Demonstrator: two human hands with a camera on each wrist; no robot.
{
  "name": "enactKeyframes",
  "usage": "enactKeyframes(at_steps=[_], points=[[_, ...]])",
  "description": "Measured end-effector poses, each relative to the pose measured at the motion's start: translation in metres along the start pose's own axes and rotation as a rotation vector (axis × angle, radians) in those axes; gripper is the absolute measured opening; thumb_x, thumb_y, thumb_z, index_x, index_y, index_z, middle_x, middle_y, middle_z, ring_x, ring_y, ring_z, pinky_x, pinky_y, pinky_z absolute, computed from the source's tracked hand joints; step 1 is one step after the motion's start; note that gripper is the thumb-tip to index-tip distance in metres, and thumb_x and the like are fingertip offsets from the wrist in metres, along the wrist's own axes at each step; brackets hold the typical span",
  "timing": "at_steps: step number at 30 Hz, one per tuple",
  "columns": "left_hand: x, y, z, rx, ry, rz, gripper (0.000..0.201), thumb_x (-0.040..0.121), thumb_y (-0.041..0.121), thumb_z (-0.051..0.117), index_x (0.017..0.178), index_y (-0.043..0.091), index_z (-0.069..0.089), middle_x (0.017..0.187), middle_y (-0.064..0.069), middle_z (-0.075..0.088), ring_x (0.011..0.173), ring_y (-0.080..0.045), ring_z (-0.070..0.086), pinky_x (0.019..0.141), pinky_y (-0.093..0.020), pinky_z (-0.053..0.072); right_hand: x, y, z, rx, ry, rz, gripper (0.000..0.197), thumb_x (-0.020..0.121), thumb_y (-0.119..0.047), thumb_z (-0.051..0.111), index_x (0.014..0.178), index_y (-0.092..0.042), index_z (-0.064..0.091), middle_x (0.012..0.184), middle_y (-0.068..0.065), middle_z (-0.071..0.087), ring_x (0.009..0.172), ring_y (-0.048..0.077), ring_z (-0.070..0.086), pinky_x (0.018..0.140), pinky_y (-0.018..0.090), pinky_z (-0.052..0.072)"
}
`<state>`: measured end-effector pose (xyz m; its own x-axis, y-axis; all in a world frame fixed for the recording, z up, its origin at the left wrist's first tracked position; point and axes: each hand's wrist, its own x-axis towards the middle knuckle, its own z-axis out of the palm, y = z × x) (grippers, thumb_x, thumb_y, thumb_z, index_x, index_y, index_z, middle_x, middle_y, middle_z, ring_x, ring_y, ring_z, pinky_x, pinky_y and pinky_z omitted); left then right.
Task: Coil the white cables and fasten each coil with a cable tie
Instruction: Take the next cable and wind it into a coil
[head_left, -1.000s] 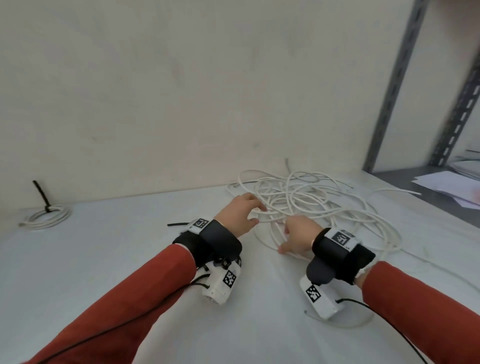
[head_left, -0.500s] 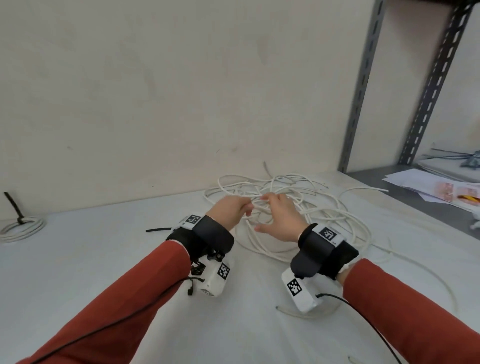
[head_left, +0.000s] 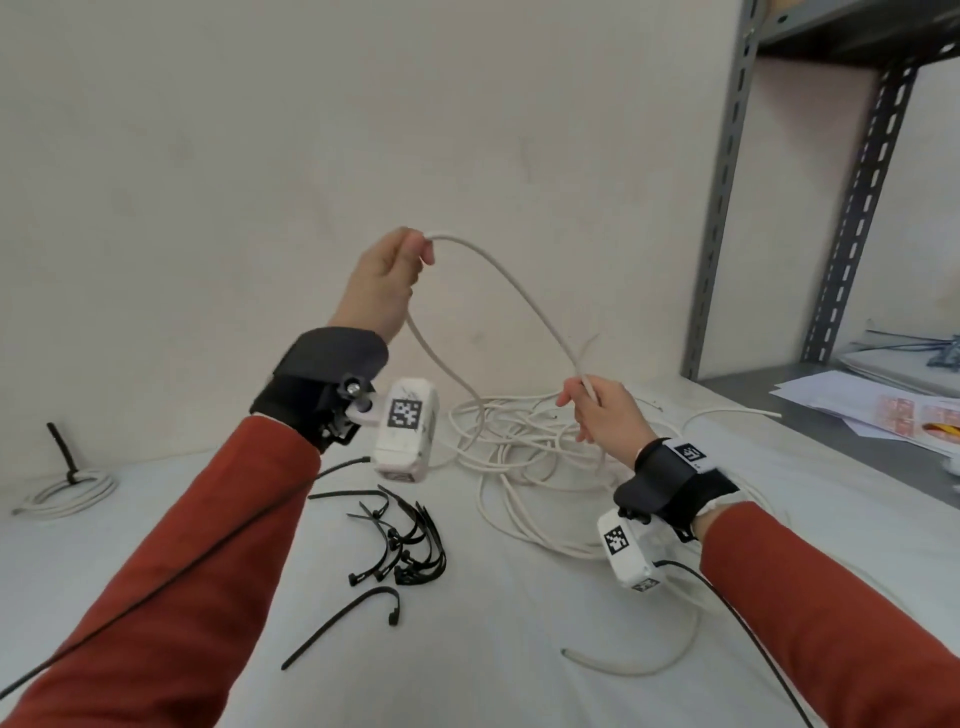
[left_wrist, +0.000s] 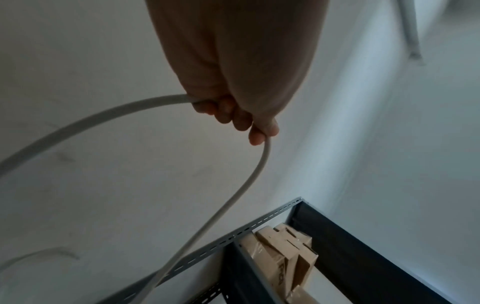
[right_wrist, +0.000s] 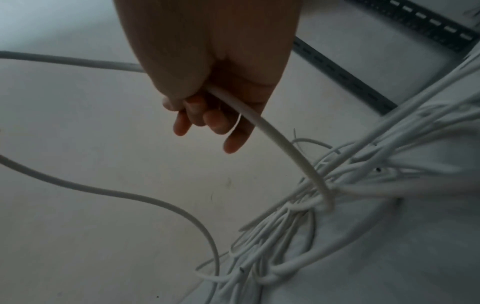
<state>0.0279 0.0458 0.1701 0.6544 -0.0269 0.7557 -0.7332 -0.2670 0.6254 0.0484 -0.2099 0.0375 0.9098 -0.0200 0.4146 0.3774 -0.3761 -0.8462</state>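
My left hand (head_left: 387, 283) is high above the table (head_left: 156, 545), fingers curled tight round the white cable (head_left: 519, 291), which enters the fist at the top and leaves below the palm. The left wrist view shows the same: fingertips (left_wrist: 255, 138) folded in on the cable, nothing else in the grip. My right hand (head_left: 602, 415) is lower and to the right, just above the tangle (head_left: 524, 447). It pinches the same cable between thumb and forefinger, and the right wrist view shows the other fingers (right_wrist: 232, 144) loosely bent beside the cable. Between my two hands the cable arches clear of the table. From each hand a strand drops into the tangle, which lies against the back of the table near the wall (head_left: 260, 182).

A loose bunch of black cable ties (head_left: 410, 540) lies in front of my left wrist, and one single tie (head_left: 343, 618) lies a little nearer me. A tied coil (head_left: 67, 491) sits at the far left edge, well apart. One cable end (head_left: 566, 652) lies on the near side. On my right, a grey shelf post (head_left: 722, 208) and a ledge with papers (head_left: 872, 410) bound the space close to the tangle.
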Motion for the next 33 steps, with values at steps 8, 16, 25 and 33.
enactKeyframes(at_steps=[8,16,25,33], points=[[0.006,0.027,-0.007,-0.509,0.0,-0.131,0.033,0.105,0.022,0.027,0.078,0.016,0.046,0.054,0.013,0.031,0.053,-0.006,0.026,0.057,-0.017,0.03,0.006,-0.037,0.033,-0.157,-0.293,-0.128,0.05,0.092,-0.024,0.061,0.139,-0.022,0.043,0.124,-0.001,0.045,0.111,0.011,0.046,0.096,0.027,0.041],[0.015,0.045,-0.058,-0.702,0.183,-0.085,0.033,0.105,0.024,0.024,0.08,0.017,0.044,0.051,0.012,0.034,0.048,-0.003,0.03,0.054,-0.017,0.03,0.014,-0.04,0.075,-0.216,-0.528,-0.089,0.032,0.102,-0.027,0.043,0.09,-0.011,0.068,0.09,0.013,0.071,0.082,0.01,0.064,0.08,0.018,0.043],[0.0,0.012,-0.177,-0.561,0.468,-0.096,0.035,0.103,0.022,0.029,0.074,0.021,0.048,0.046,0.011,0.029,0.044,-0.004,0.026,0.047,-0.016,0.027,0.024,-0.12,0.052,0.155,-0.448,-0.228,0.027,0.101,-0.022,0.045,0.086,-0.012,0.064,0.057,-0.003,0.036,0.045,0.009,0.036,0.052,0.027,0.044],[-0.033,0.019,-0.261,-0.166,0.611,-0.106,0.027,0.101,0.028,0.04,0.076,0.024,0.049,0.051,0.011,0.03,0.047,-0.005,0.026,0.048,-0.017,0.026,0.021,-0.166,0.1,-0.02,-0.676,-0.366,0.03,0.103,-0.022,0.04,0.097,-0.006,0.065,0.063,0.0,0.049,0.056,0.016,0.052,0.062,0.024,0.048]])
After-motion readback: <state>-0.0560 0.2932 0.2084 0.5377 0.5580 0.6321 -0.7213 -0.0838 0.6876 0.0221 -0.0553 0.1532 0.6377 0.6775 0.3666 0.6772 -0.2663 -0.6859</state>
